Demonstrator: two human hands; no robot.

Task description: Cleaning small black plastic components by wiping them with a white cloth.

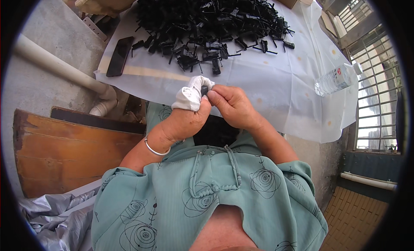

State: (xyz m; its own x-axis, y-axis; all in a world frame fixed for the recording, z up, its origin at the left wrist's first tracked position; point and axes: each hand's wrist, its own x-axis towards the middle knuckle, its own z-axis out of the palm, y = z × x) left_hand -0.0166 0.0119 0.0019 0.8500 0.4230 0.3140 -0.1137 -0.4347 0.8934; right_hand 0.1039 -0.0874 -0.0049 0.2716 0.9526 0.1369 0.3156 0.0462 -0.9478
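Observation:
Above my lap, at the table's near edge, my left hand is closed round a small black plastic part. White cloth wraps the fingers of that hand and hides most of them. My right hand meets it from the right, thumb and finger pinched at the same part. Much of the part is covered by the cloth and fingers. Just beyond my hands, a large heap of similar black plastic parts with thin prongs spreads over the table; a few lie loose at its near side.
A pale plastic cover drapes the table. On it, a dark phone lies at the left and a clear water bottle on its side at the right. A white pipe and a brown wooden board stand left; a barred window is right.

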